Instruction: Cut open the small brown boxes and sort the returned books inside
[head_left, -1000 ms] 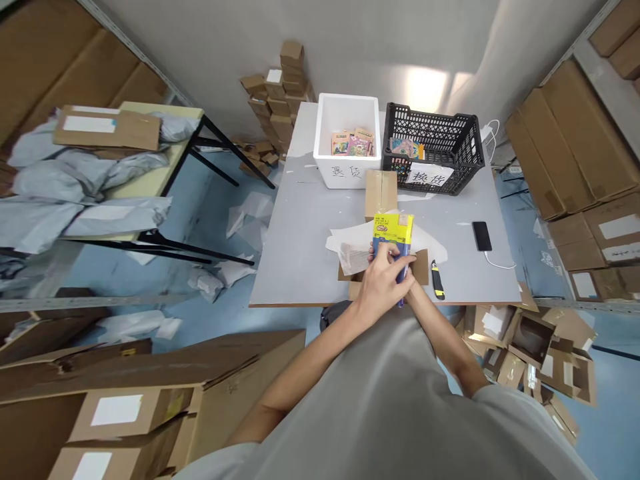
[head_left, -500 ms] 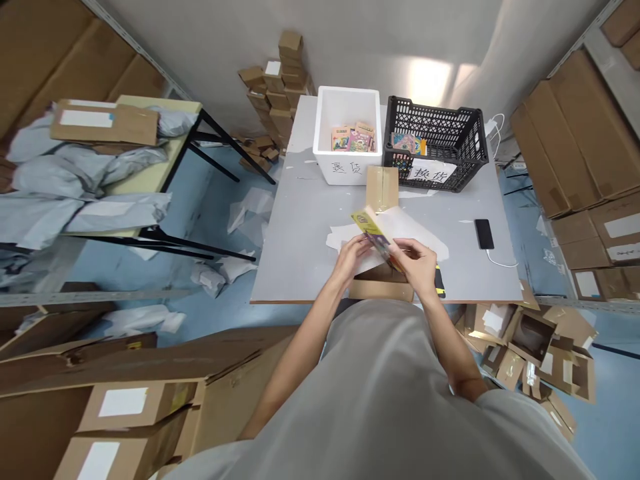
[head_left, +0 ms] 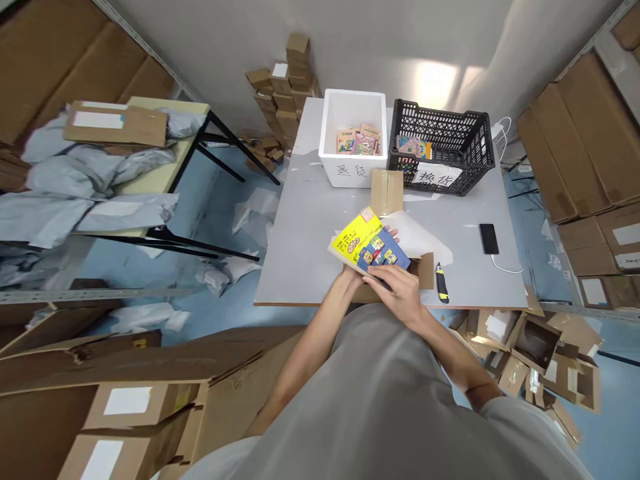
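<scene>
A flat yellow and blue packet (head_left: 369, 248) with cartoon pictures faces up over the near edge of the grey table (head_left: 310, 227). My left hand (head_left: 353, 275) supports it from below, with fingertips showing past its far edge. My right hand (head_left: 400, 290) pinches its near right corner. Under the packet sits an open cardboard box (head_left: 423, 270) with white wrapping paper (head_left: 417, 235) spread behind it.
A white foam box (head_left: 353, 143) and a black plastic crate (head_left: 443, 147) hold small colourful packets at the table's far end. A taped cardboard box (head_left: 386, 191) stands before them. A utility knife (head_left: 441, 285) and a phone (head_left: 489, 238) on a cable lie at right. Cartons surround the table.
The packet has been turned from upright, through an edge-on tilt, to lying flat and face up. My left hand moved beneath it; my right hand took the near corner.
</scene>
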The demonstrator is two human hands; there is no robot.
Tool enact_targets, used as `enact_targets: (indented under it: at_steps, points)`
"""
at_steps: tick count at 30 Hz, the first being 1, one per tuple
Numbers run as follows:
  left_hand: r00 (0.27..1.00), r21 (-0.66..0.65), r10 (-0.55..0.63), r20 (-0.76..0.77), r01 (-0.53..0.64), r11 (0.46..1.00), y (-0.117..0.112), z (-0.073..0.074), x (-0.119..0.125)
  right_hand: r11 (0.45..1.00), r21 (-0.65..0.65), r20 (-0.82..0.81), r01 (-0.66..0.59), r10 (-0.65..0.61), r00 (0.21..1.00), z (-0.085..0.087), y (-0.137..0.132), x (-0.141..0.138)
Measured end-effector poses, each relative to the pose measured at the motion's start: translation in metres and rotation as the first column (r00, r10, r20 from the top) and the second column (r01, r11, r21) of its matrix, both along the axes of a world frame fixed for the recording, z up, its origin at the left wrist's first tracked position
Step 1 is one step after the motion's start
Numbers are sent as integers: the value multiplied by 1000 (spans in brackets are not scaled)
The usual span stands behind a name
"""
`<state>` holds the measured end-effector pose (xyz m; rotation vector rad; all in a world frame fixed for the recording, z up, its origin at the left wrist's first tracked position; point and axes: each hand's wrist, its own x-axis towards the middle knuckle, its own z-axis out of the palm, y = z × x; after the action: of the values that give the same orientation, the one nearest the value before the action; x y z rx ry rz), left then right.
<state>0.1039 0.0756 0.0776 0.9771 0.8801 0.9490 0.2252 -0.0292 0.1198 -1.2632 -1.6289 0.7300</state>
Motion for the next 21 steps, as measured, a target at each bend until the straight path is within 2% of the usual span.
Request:
enact_targets:
  at_steps: [2,4,6,8,10,12,15,17,19,21]
  points:
    - [985,-230,9,172,31,973,-1,-2,-4,995,-14,-88,95,-96,991,6,4,5]
    - [967,-342,62,246,26,939,0,-4,-9,976,-74,-184,205,-216,959,9,12,15]
    - [963,-371,100,251,1,928,1,-5,-15,928,-181,-291,325,-366,884,8,25,30]
    - [968,-369,95,233,-3,929,1,-4,-20,850,-325,-402,415,-521,753,2,40,48]
    - [978,-343,56,203,18,939,0,-2,-22,785,-461,-486,414,-614,622,-6,53,64]
    - [985,-302,4,173,49,952,-1,0,-22,768,-539,-527,345,-627,573,-16,62,75]
    - [989,-278,-54,136,91,956,8,3,-20,805,-533,-532,261,-559,636,-25,71,84]
    - [985,-290,-131,110,157,944,25,5,-19,830,-517,-518,209,-498,696,-26,82,89]
    - [973,-277,-216,83,230,933,53,11,-15,838,-530,-505,128,-433,747,-23,103,98]
    - [963,-220,-262,65,270,937,90,20,-5,839,-538,-493,75,-386,780,-16,136,113]
